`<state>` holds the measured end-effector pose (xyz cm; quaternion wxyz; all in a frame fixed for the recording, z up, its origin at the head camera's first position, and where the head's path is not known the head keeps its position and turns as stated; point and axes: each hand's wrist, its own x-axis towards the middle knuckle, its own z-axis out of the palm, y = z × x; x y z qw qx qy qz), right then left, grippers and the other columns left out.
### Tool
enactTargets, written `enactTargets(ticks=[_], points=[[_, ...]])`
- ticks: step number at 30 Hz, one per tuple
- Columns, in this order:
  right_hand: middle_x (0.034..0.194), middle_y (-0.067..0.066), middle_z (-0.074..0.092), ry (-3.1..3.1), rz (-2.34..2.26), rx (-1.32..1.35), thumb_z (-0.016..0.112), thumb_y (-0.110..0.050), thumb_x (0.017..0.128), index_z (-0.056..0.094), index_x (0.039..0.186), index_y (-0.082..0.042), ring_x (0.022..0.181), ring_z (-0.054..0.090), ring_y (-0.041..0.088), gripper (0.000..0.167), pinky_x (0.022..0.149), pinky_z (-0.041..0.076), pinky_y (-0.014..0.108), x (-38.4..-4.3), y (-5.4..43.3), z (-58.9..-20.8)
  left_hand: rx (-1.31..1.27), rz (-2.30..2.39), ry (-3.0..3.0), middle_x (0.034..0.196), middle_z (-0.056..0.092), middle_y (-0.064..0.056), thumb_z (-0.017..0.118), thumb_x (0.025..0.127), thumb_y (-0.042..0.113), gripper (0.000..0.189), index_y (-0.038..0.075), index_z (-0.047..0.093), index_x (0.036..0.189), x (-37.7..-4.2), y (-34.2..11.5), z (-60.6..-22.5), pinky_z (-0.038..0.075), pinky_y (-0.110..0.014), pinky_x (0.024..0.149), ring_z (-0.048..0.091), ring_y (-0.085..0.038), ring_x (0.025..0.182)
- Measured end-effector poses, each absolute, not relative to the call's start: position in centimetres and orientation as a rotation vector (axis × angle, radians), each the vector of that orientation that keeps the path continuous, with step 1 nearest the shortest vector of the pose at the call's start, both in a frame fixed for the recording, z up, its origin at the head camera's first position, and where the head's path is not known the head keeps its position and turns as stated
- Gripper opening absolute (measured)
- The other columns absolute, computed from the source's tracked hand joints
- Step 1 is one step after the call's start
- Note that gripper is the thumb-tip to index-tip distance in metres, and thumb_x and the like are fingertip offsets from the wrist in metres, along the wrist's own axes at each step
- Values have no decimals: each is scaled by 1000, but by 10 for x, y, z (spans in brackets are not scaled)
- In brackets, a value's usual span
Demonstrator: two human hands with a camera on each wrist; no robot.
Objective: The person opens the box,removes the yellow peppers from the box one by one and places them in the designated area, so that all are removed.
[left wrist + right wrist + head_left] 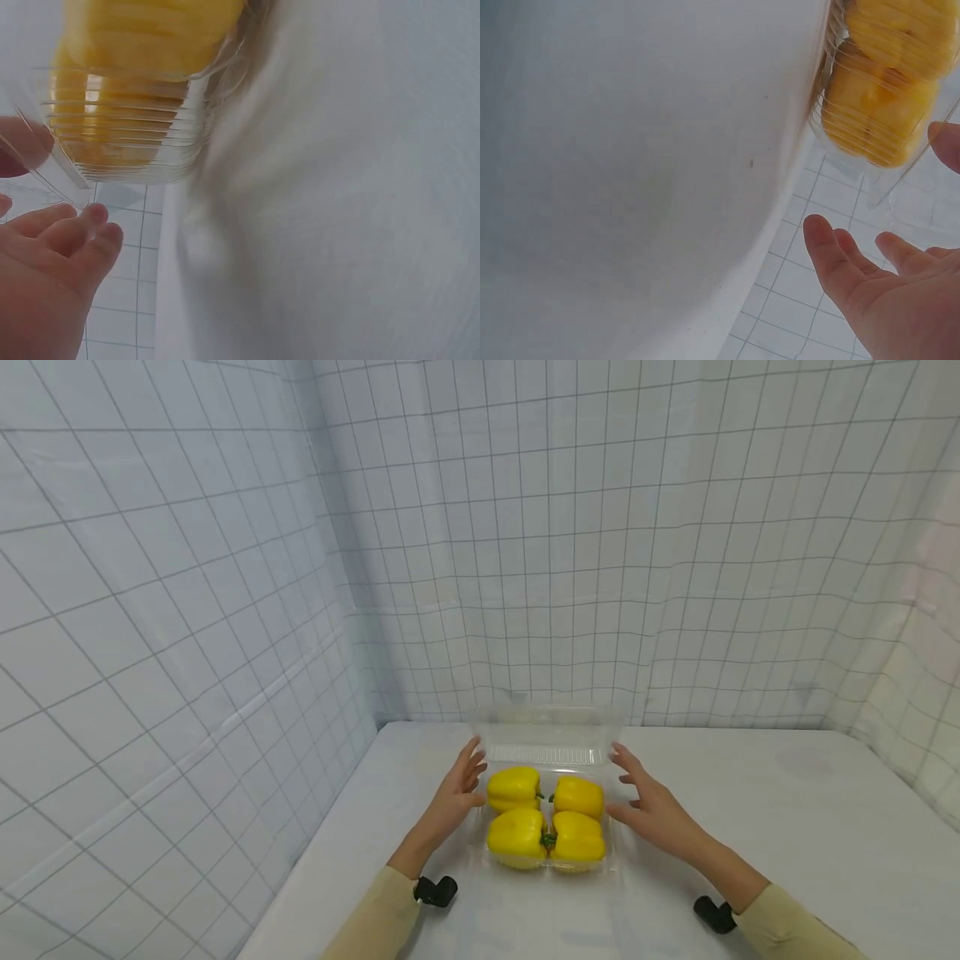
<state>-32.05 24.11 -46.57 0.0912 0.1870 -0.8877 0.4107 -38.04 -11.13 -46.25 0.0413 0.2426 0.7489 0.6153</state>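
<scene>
Sleeves (375, 914) up front, left hand (453, 795) and right hand (657, 812) wide and empty, flanking the box (550, 863) of peppers (517, 833) near the back edge of the table (750, 827); lid (550, 727) looks light, bendy, slick imo, pinch its corners

The left hand (453, 789) extends its fingers (470, 752) loosely, thumb (474, 799) apart from them. The right hand (656, 808) faces it, thumb likewise apart from its fingers.
</scene>
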Motion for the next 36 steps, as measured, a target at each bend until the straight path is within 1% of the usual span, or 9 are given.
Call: enactTargets(ticks=[5,9,12,16,20,27,31,33,36], points=[[160,14,32,-2639,1243,547,71,-24,95,6,163,-29,131,48,44,94,94,50,56,-323,240,-466,734,1837,2308,166,15,-17,48,88,-17,97,31,8,163,-381,-112,-464,22,-63,114,28,-41,146],[160,15,32,-2639,1255,542,72,-24,95,3,162,-34,131,47,45,97,94,50,57,-324,240,-467,724,1836,2285,166,14,-16,48,89,-16,97,36,10,162,-383,-111,-466,32,-60,111,29,-40,146],[160,15,32,-2634,1262,540,73,-23,94,1,162,-37,131,48,45,100,94,50,57,-324,240,-467,718,1833,2270,167,14,-14,48,90,-14,95,34,9,162,-384,-112,-466,36,-58,108,30,-40,146],[161,16,30,-2642,1279,544,73,-23,94,-1,162,-36,131,48,45,101,94,50,56,-326,239,-467,697,1799,2267,167,13,-11,48,93,-10,92,30,5,163,-384,-112,-464,38,-54,109,32,-37,146],[161,16,30,-2638,1283,544,74,-21,93,-1,162,-34,131,48,44,102,95,50,55,-328,239,-465,707,1784,2265,168,11,-11,48,93,-9,90,25,2,163,-384,-112,-461,39,-51,109,32,-36,146],[162,16,28,-2649,1296,535,73,-20,93,-2,162,-33,132,47,44,103,95,51,53,-330,237,-465,684,1762,2280,167,14,-11,48,92,-8,89,18,1,163,-384,-112,-460,36,-53,110,33,-36,145],[162,16,27,-2652,1294,530,74,-20,93,-1,162,-33,132,48,43,103,95,51,53,-332,236,-465,664,1761,2277,167,15,-10,48,93,-7,88,18,1,163,-384,-112,-461,33,-52,112,31,-36,146],[162,15,27,-2649,1308,525,74,-19,93,0,162,-33,132,48,43,102,95,51,53,-333,235,-465,678,1768,2270,167,15,-11,49,93,-7,88,15,1,163,-384,-112,-462,33,-53,112,30,-39,146],[163,15,26,-2657,1320,523,73,-18,93,3,163,-32,133,47,43,100,95,51,53,-333,235,-465,671,1765,2267,167,14,-11,49,92,-8,88,14,1,163,-385,-112,-462,35,-53,111,29,-39,146]])
